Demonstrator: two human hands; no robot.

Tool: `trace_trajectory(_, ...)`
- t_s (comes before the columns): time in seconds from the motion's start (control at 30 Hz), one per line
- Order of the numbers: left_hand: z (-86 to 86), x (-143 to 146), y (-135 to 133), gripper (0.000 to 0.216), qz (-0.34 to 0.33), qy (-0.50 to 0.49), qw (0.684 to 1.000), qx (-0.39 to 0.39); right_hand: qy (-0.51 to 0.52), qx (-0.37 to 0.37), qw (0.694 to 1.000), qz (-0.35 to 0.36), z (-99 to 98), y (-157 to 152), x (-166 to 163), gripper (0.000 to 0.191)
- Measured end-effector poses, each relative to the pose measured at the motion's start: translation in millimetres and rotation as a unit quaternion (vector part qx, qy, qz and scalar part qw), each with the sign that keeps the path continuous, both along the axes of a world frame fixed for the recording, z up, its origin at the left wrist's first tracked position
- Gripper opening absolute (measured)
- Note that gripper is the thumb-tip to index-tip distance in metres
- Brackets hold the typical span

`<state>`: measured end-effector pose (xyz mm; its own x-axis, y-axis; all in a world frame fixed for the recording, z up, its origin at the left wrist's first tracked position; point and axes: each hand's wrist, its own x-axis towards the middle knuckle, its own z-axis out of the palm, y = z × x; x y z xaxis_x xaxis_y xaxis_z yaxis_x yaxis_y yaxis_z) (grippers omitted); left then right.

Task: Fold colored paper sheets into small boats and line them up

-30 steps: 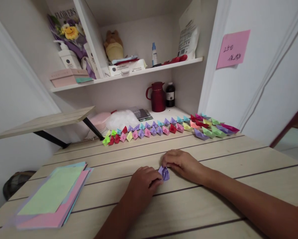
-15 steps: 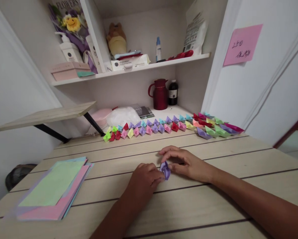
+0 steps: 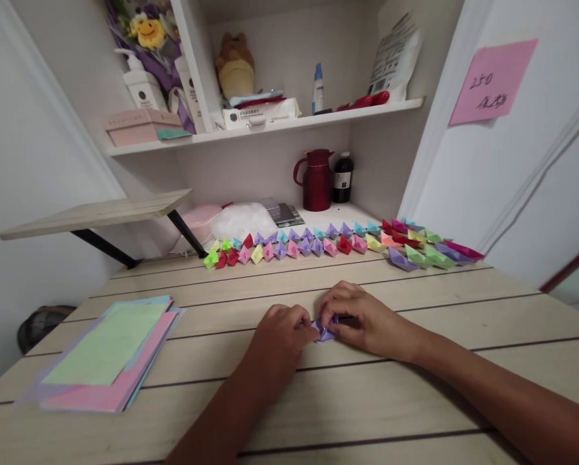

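While the bare left hand and bare right hand pinched it from nine and three o'clock, a small purple folded paper looked easily spoiled.
Between them, over the pale, dark-lined wooden table, its thin layers could, I thought, have torn or creased crooked had one hand pulled harder; a careless push toward twelve o'clock might have toppled the row of small multicoloured folded-paper boats.
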<state>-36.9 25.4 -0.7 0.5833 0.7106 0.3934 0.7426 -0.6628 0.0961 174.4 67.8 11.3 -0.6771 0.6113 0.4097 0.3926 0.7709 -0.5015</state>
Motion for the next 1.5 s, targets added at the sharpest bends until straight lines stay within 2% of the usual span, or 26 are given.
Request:
trace_trajectory(0.3,5.3,1.9,-2.0,0.018,-0.014,0.004,1.000,-0.009,-0.038,0.024,0.999,0.009,-1.8,2.2,-1.8,0.012)
trace_trajectory(0.57,7.3,11.5,-0.1,0.021,-0.032,0.052,0.997,0.053,-0.088,-0.003,0.996,-0.024,-5.8,5.9,-5.8,0.008)
trace_trajectory(0.77,1.6,7.2,0.8,0.014,0.004,0.016,0.999,0.030,-0.085,-0.023,0.995,-0.055,-9.7,5.0,-12.2,0.005)
trace_trajectory(0.87,-1.4,4.0,2.8,0.016,0.023,-0.014,1.000,0.007,-0.049,-0.028,0.997,-0.053,-10.1,3.8,-14.2,0.006)
trace_trajectory(0.97,-1.5,1.8,3.3,0.020,0.026,-0.037,0.999,-0.029,0.035,-0.078,0.996,-0.038,-9.0,6.0,-8.8,0.006)
trace_trajectory(1.1,2.8,2.0,0.1,0.022,0.033,-0.042,0.997,-0.059,0.120,-0.170,0.974,-0.086,-8.4,14.8,9.9,0.019)
trace_trajectory(1.23,5.7,4.3,-3.2,0.015,0.035,-0.021,0.997,-0.070,0.122,-0.241,0.959,-0.087,-7.6,21.3,25.5,0.021)
trace_trajectory(1.33,5.4,6.3,-4.4,0.012,0.024,-0.007,0.997,-0.069,0.124,-0.264,0.953,-0.079,-5.4,20.6,27.9,0.026)
trace_trajectory(1.5,4.3,7.6,-6.1,0.030,0.020,-0.056,0.993,-0.099,0.115,-0.271,0.952,-0.080,-4.6,17.9,26.3,0.026)
